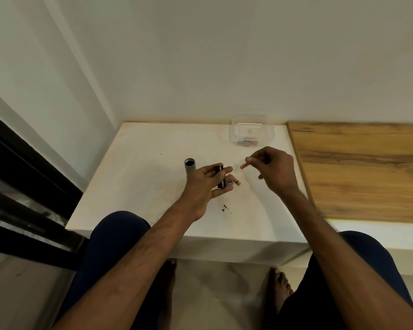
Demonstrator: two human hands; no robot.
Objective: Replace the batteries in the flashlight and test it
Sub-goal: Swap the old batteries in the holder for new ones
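A black battery holder (220, 180) is gripped in the left hand (204, 188), whose fingers are curled around it just above the white surface (138, 177). The grey flashlight tube (190, 170) is stood upright on the surface, its open dark end upward, touching or just behind the left hand's knuckles. A gold battery (244, 165) is pinched at the fingertips of the right hand (274, 170), held near the holder but apart from it. A second gold battery (236, 181) is seen lying on the surface just beside the left fingertips. Dark specks (224, 207) are scattered nearer the front edge. Further back, a clear plastic container (271, 135) with small batteries (248, 144) inside is set near the wall, and a wooden panel (367, 167) adjoins the surface at the right.
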